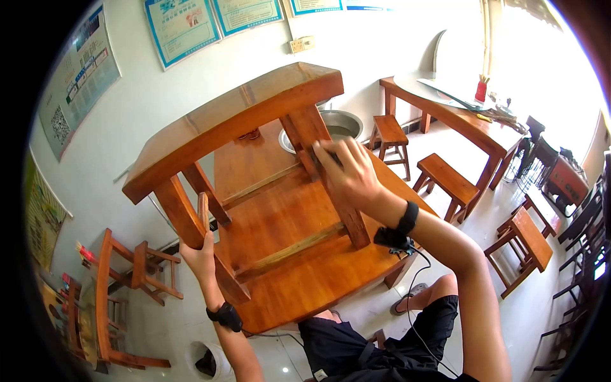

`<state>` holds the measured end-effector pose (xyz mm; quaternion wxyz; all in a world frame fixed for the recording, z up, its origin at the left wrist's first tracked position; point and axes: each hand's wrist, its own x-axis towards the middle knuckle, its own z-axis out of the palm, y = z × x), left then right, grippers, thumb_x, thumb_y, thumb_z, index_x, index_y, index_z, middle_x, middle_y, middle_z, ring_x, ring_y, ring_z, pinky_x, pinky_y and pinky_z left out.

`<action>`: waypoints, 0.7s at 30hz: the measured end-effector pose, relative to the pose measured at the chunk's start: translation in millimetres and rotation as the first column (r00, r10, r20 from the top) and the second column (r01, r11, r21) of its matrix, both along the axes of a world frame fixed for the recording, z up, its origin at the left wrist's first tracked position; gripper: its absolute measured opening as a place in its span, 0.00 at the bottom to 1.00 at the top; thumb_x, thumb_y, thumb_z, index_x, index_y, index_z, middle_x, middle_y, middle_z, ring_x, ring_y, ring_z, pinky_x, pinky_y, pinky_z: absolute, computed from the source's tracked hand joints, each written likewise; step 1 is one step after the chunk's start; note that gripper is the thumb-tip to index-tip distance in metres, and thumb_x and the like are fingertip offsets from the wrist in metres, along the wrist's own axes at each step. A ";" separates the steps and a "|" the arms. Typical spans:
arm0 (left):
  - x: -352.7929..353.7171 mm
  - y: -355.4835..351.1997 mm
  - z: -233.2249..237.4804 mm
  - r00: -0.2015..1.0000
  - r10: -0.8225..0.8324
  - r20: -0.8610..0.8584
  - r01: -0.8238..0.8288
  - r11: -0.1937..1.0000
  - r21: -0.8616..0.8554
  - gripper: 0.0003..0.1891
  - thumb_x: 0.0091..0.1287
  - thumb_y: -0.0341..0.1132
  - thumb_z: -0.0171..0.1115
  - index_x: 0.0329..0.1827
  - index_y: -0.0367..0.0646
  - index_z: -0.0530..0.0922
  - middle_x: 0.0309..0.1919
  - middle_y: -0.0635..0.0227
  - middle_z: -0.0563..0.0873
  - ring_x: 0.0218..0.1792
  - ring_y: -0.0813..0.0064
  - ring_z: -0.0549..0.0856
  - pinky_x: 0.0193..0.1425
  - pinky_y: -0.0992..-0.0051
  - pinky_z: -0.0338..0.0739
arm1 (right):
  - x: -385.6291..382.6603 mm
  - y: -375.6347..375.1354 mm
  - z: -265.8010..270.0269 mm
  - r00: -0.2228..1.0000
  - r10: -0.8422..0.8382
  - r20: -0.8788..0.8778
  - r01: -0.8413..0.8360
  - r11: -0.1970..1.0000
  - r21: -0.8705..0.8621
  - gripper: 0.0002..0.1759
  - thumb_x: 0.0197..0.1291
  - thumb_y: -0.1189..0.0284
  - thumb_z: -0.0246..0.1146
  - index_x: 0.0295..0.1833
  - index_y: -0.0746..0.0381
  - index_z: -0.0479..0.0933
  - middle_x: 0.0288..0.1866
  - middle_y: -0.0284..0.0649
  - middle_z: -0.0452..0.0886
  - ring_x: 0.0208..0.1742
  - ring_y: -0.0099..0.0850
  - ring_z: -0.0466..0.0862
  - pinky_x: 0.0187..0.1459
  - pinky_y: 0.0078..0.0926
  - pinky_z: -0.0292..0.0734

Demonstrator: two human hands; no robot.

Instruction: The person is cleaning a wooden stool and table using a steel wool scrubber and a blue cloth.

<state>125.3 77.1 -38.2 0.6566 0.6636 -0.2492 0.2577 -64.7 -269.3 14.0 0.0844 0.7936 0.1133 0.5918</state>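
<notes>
A brown wooden stool (235, 105) stands on a wooden table (286, 299), its thick seat uppermost and its legs reaching down to the tabletop. My left hand (200, 254) is closed around the near left leg, low down. At the right-hand legs, my right hand (350, 172) presses bent fingers against the wood. Something small and dark shows under those fingers; its kind is mostly hidden. Each wrist wears a black band, and a cable hangs from the right one.
Behind the stool is a metal basin (344, 121). Small wooden stools (449, 180) stand on the floor to the right, near another table (445, 111) with things on it. A white bin (207, 360) and wooden chair (105, 299) are at the lower left.
</notes>
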 end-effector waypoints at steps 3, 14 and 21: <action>0.3 2.6 1.4 1.000 0.000 0.005 0.000 0.999 0.051 0.18 0.65 0.28 0.72 0.56 0.31 0.81 0.48 0.63 0.88 0.46 0.72 0.86 0.55 0.69 0.82 | 17.5 0.3 55.6 0.997 -0.001 0.076 -0.004 0.998 0.062 0.26 0.55 0.79 0.64 0.61 0.77 0.80 0.50 0.49 0.80 0.49 0.44 0.80 0.54 0.40 0.80; -0.3 2.3 2.8 1.000 0.007 0.001 -0.007 0.999 0.041 0.20 0.65 0.29 0.72 0.58 0.30 0.81 0.49 0.61 0.88 0.47 0.72 0.86 0.55 0.69 0.81 | 7.5 5.7 40.8 0.994 -0.082 0.072 0.075 0.992 0.098 0.17 0.57 0.83 0.67 0.53 0.70 0.85 0.38 0.42 0.77 0.41 0.40 0.82 0.44 0.36 0.81; 0.1 1.4 3.2 1.000 -0.018 -0.012 0.019 0.998 0.057 0.20 0.65 0.29 0.72 0.58 0.30 0.81 0.49 0.61 0.88 0.47 0.72 0.86 0.55 0.69 0.81 | 18.3 12.3 37.3 0.977 -0.125 0.175 0.117 0.992 0.055 0.13 0.57 0.83 0.68 0.49 0.68 0.86 0.37 0.39 0.78 0.39 0.35 0.82 0.42 0.35 0.81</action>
